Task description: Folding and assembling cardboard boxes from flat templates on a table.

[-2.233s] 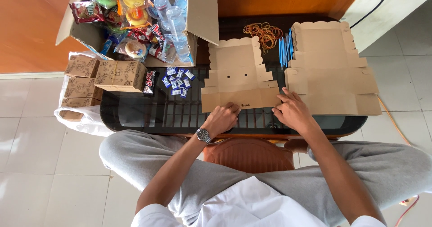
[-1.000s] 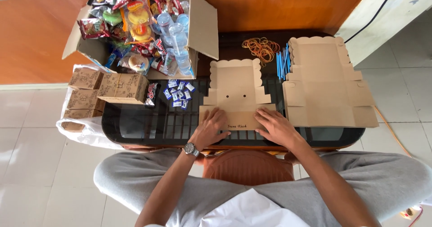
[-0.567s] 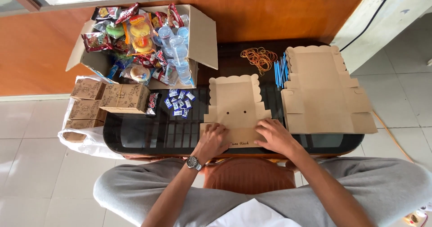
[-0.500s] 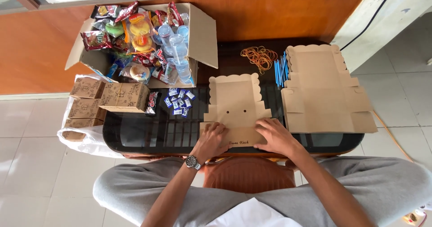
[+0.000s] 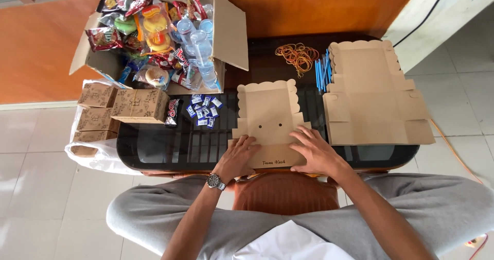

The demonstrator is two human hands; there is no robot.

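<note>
Both my hands, left point(image 5: 237, 156) and right point(image 5: 315, 152), press flat and open on the blank point(image 5: 269, 120), gripping nothing. It is not folded yet; finished boxes point(image 5: 119, 109) stand far left of my hands, and a stack point(image 5: 371, 94) waits just right.

One head-worn view looks steeply down, fairly near, at the glass table point(image 5: 154, 149); tilt seemingly slight.

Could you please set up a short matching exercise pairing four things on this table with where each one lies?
Things:
1. rubber bands
2. snack carton
3. flat box blank
4. small blue packets

Places:
A. under both hands
B. far left corner of the table
C. far edge, beside the blue straws
D. just in front of the snack carton

Pairs: 1-C, 2-B, 3-A, 4-D
</note>
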